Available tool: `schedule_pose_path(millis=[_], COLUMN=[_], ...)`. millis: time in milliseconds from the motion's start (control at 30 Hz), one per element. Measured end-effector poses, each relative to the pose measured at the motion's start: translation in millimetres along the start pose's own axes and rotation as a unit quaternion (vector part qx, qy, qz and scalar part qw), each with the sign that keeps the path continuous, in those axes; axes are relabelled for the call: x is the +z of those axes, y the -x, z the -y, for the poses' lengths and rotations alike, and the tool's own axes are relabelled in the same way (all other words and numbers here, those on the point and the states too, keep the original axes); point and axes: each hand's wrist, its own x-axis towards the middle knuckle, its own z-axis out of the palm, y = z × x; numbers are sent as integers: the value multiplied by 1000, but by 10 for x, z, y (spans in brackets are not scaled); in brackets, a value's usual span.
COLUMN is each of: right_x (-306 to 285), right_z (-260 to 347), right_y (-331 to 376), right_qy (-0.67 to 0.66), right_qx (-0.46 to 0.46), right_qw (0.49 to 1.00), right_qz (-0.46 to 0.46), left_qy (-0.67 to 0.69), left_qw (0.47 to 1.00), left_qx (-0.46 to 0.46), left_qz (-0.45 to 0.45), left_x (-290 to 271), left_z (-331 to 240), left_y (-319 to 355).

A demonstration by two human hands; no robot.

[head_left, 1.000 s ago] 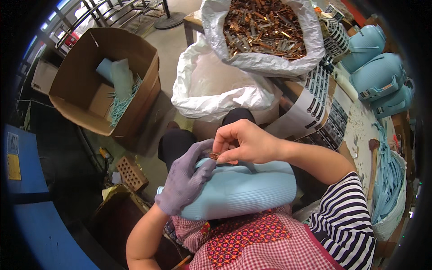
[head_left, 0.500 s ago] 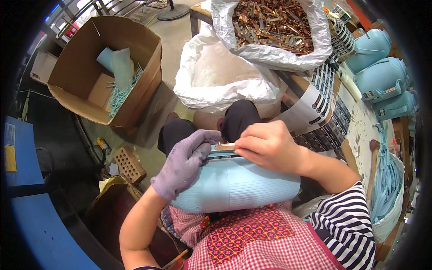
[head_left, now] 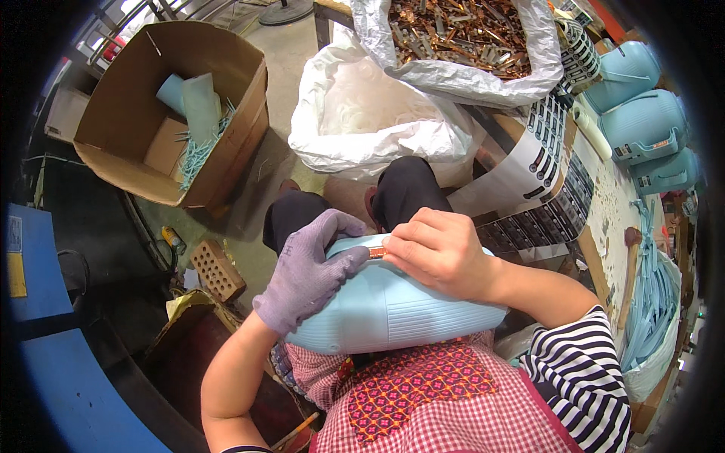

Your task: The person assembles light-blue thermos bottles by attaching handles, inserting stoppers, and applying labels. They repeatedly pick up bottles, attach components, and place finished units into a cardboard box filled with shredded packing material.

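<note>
Across my lap lies a ribbed light blue plastic shell (head_left: pixel 362 309), shaped like the jug bodies at the right. My left hand (head_left: pixel 310 268), in a grey-purple knit glove, is closed over its left end, the thumb pressing beside a small copper-coloured strip (head_left: pixel 375 254). That strip sits at the shell's upper side, partly hidden by fingers. My bare right hand (head_left: pixel 442 253) pinches the strip's right end between thumb and fingertips, the other fingers curled over the shell. Whether the strip lies in a slot or only on the surface cannot be made out.
Ahead, a white sack (head_left: pixel 547 57) holds many copper-coloured metal pieces. Below it stands a white sack (head_left: pixel 302 113) of translucent parts. A cardboard box (head_left: pixel 91 128) stands far left, a holed brick (head_left: pixel 217 270) nearer. Blue jugs (head_left: pixel 642 124) and a hammer (head_left: pixel 629 264) lie right.
The shell has rolled slightly, showing more of its upper surface. The small strip now sits lower against it, with my left thumb and right fingertips pressed around it.
</note>
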Motion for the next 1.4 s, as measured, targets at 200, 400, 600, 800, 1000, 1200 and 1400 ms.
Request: schedule_pose_path(millis=[200, 400, 600, 800, 1000, 1200, 1400], right_x=[-173, -1425, -2950, -3688, -2782, -2676, -2485], right_z=[-126, -356, -925, -1205, -814, -935, -1083], right_y=[277, 1150, 2797, 3987, 1978, 1728, 1415], right_qy=[-292, -297, -6, 464, 0, 50, 102], right_qx=[308, 458, 525, 705, 530, 551, 549], right_qw=[894, 837, 745, 521, 834, 832, 827], right_qz=[142, -42, -411, -127, -154, 37, 70], left_qy=[-143, 1, -80, -160, -155, -171, -174], left_qw=[985, 989, 973, 960, 976, 970, 971], left_qx=[95, 148, 214, 228, 150, 172, 163], left_qz=[2, 26, -8, 39, 27, 27, 28], left_x=[190, 466, 1559, 1693, 1594, 1649, 1665], left_z=[-317, -459, -711, -713, -803, -824, -856], left_y=[-75, -297, -1613, -2065, -1981, -1947, -1995])
